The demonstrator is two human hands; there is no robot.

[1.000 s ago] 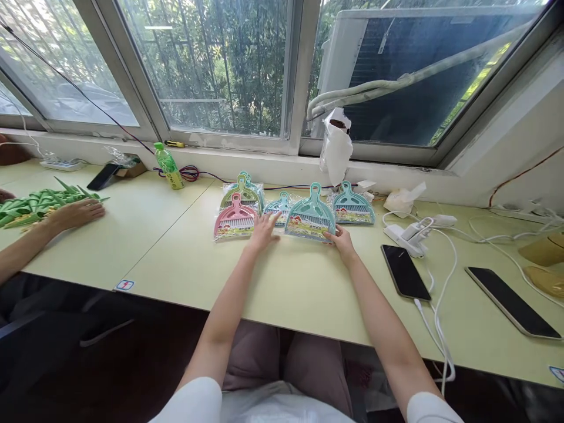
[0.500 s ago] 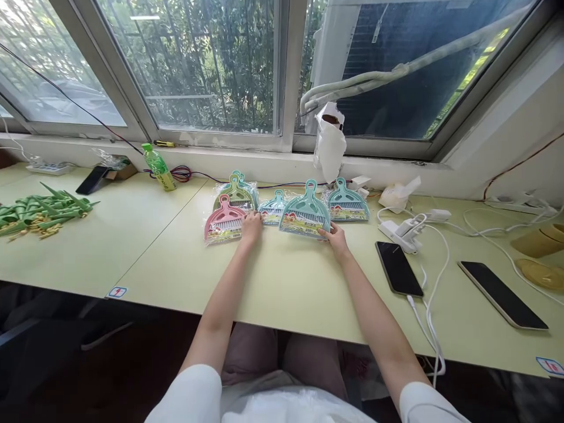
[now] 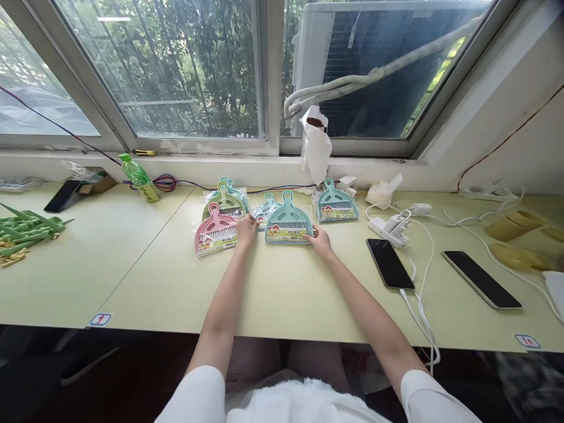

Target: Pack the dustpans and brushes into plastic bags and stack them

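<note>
My left hand [image 3: 247, 230] has its fingers closed at the right edge of a pink dustpan and brush set [image 3: 215, 232] in clear wrap. A green dustpan set [image 3: 224, 201] lies behind the pink one, with teal edges showing behind it. My right hand [image 3: 319, 239] grips the lower right corner of a teal dustpan and brush set [image 3: 288, 222], thumb over its printed label. This set partly covers a smaller-looking teal set [image 3: 266, 207] between my hands. Another wrapped teal dustpan set [image 3: 337, 204] lies farther right, apart from my right hand.
On the pale table [image 3: 282, 299], a phone [image 3: 390, 264] with a cable and a tablet-like device [image 3: 482, 279] lie right, near a white charger strip [image 3: 390, 229]. A green bottle [image 3: 140, 178] leans at the back left. Green leafy stalks [image 3: 29, 232] lie far left.
The teal set in my right hand has moved left and nearer me, away from the rightmost set. The pink set has come slightly nearer too. The view has shifted.
</note>
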